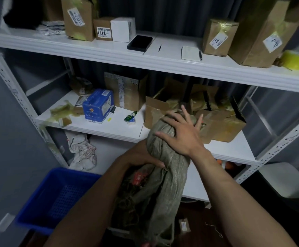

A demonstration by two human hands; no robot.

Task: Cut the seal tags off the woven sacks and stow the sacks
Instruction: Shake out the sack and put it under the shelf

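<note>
A bundled grey-green woven sack (164,168) stands upright in front of the white shelf unit, its top level with the middle shelf (99,127). My right hand (179,132) lies over the sack's top with fingers spread and straight, pressing on it. My left hand (141,157) is at the sack's left side, fingers wrapped round the fabric at mid-height. Red seal tags (139,177) show among more sack fabric lower down.
A blue plastic basket (43,211) sits at lower left. Taped cardboard boxes (221,125) crowd the middle shelf right behind the sack; a blue box (98,106) and small items lie to the left. More boxes, a notepad and yellow tape line the top shelf (145,59).
</note>
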